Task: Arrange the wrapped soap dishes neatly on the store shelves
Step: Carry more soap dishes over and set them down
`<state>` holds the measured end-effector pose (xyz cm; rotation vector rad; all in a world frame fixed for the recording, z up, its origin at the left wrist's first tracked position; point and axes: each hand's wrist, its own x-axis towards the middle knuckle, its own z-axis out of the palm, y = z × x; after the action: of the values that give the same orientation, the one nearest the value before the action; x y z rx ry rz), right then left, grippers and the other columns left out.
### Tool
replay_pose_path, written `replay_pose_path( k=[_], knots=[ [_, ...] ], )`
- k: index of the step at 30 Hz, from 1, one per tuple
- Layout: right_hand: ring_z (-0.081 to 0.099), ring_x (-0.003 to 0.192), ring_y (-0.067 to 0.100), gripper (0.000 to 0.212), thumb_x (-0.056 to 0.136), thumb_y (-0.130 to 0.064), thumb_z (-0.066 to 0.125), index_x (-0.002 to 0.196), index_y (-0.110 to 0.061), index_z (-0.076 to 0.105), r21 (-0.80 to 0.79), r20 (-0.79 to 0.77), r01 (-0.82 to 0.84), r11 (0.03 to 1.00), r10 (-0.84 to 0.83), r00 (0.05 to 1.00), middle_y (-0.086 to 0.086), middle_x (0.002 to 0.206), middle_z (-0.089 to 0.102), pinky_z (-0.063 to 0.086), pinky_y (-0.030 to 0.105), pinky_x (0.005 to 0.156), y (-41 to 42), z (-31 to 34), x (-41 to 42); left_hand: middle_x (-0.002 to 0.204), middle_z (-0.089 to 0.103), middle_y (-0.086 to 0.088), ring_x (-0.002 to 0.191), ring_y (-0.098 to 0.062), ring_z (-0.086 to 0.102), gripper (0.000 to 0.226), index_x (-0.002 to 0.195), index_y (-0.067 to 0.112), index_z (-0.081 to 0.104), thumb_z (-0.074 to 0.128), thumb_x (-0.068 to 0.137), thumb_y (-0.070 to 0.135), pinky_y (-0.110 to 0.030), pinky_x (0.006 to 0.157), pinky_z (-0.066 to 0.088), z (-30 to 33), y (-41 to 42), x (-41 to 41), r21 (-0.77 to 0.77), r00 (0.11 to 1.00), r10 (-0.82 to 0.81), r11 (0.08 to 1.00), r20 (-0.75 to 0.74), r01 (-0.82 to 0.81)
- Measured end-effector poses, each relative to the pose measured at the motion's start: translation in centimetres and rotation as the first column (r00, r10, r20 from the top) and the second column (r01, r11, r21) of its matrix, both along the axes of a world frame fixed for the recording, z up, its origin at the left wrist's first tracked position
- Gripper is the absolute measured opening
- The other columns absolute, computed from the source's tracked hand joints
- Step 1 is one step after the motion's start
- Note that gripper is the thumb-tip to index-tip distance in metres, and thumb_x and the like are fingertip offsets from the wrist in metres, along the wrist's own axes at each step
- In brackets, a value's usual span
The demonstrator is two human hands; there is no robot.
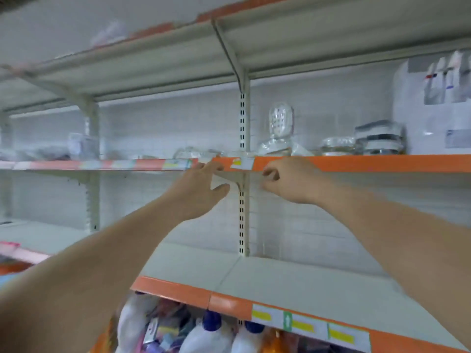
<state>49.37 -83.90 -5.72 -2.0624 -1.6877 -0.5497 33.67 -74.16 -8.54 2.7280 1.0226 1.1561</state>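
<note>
- Both arms reached up toward the front edge of the middle shelf (369,163), the one with the orange price strip.
- The left hand (201,186) was spread, fingers loosely straight, thumb out toward the upright post (242,220); it held nothing, and its fingertips lay at the shelf's front edge.
- The right hand (288,180) had its fingers curled in just under the shelf lip, beside a price label (242,163). Whether it pinched anything could not be told; no object showed in it.
- The wrapped soap dishes sat on that shelf, above and behind the hands: one upright clear-wrapped dish (280,121) leaned against the back panel, a crinkled wrapped piece (274,146) lay at its foot, a low wrapped dish (336,145) lay to the right, and a stack of wrapped dishes (379,137) stood beyond it.
- More wrapped goods (193,151) lay blurred at the shelf join, too soft to name.
- A white box (433,105) stood at the far right of the shelf.
- The lower shelf (293,281) and the bottles (204,332) beneath it took no part.
- Judged step: between placements, hands arriving at the shelf to take up a dish.
- The next move probably called for lifting the hands over the lip and gripping the loose wrapped pieces gently, since crinkly film slips and the upright dish could topple if nudged.
</note>
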Motion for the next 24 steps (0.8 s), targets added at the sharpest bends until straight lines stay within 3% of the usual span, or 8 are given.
replay_pose_path(
  k=[4, 10, 18, 24],
  knots=[
    [0.052, 0.115, 0.024, 0.037, 0.092, -0.035, 0.052, 0.123, -0.015, 0.059, 0.052, 0.1, -0.053, 0.997, 0.048, 0.994, 0.007, 0.124, 0.059, 0.04, 0.028, 0.089, 2.6, 3.8, -3.9, 0.137, 0.042, -0.007, 0.118, -0.027, 0.045, 0.046, 0.139, 0.021, 0.038, 0.048, 0.095, 0.031, -0.03, 0.093, 0.033, 1.5, 2.8, -5.8, 0.016, 0.987, 0.161, 0.987, 0.011, -0.161],
    [0.053, 0.106, 0.022, 0.037, 0.093, -0.035, 0.052, 0.124, -0.016, 0.058, 0.084, 0.123, -0.099, 0.992, 0.088, 0.988, 0.005, 0.122, 0.059, 0.041, 0.029, 0.086, 8.7, 6.9, -6.0, 0.139, 0.041, -0.006, 0.119, -0.026, 0.045, 0.044, 0.139, 0.024, 0.037, 0.045, 0.096, 0.024, -0.031, 0.092, 0.035, 3.7, 8.7, -10.3, 0.077, 0.952, 0.306, 0.949, 0.0, -0.305],
    [0.046, 0.091, 0.015, 0.032, 0.094, -0.036, 0.051, 0.119, -0.018, 0.061, 0.094, 0.213, -0.141, 0.985, 0.119, 0.97, 0.001, 0.12, 0.06, 0.035, 0.024, 0.078, 19.7, 10.3, -6.1, 0.138, 0.04, -0.003, 0.113, -0.023, 0.045, 0.042, 0.138, 0.025, 0.037, 0.043, 0.097, 0.02, -0.03, 0.092, 0.035, 7.6, 21.0, -9.5, 0.137, 0.946, 0.322, 0.937, 0.024, -0.322],
    [0.052, 0.095, 0.018, 0.035, 0.093, -0.039, 0.053, 0.123, -0.022, 0.058, 0.019, 0.237, -0.142, 0.99, 0.134, 0.962, 0.0, 0.12, 0.058, 0.039, 0.026, 0.08, 29.3, 11.3, -7.1, 0.137, 0.04, -0.003, 0.114, -0.022, 0.045, 0.042, 0.138, 0.026, 0.037, 0.041, 0.097, 0.018, -0.027, 0.087, 0.033, 8.5, 30.4, -9.5, 0.142, 0.936, 0.352, 0.926, 0.005, -0.349]
  ],
)
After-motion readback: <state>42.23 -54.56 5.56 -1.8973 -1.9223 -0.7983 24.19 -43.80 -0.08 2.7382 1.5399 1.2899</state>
